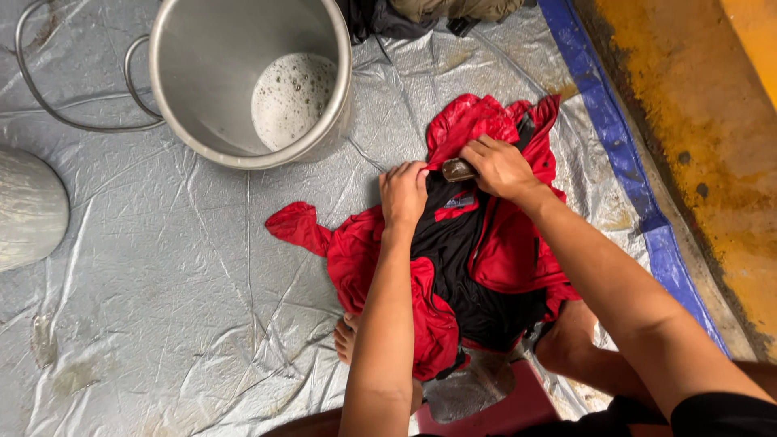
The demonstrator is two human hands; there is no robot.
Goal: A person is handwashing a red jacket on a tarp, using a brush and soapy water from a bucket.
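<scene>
Red-and-black garment (477, 259) spread flat on wet silver tarp (186, 275), blue-edged, beside stained yellow floor (712, 121). Left hand (403, 193) pressed flat on cloth, fingers together. Right hand (499, 166) closed around brown brush (456, 170) against fabric. Steel pot (243, 73) with foamy water stands near.

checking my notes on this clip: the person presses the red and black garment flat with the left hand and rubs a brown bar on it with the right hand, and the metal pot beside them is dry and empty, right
Not quite. The metal pot is not dry and empty: the head view shows foamy, soapy water at its bottom. The rest holds: the left hand presses the red and black garment flat, and the right hand rubs a brown bar on it.
</scene>
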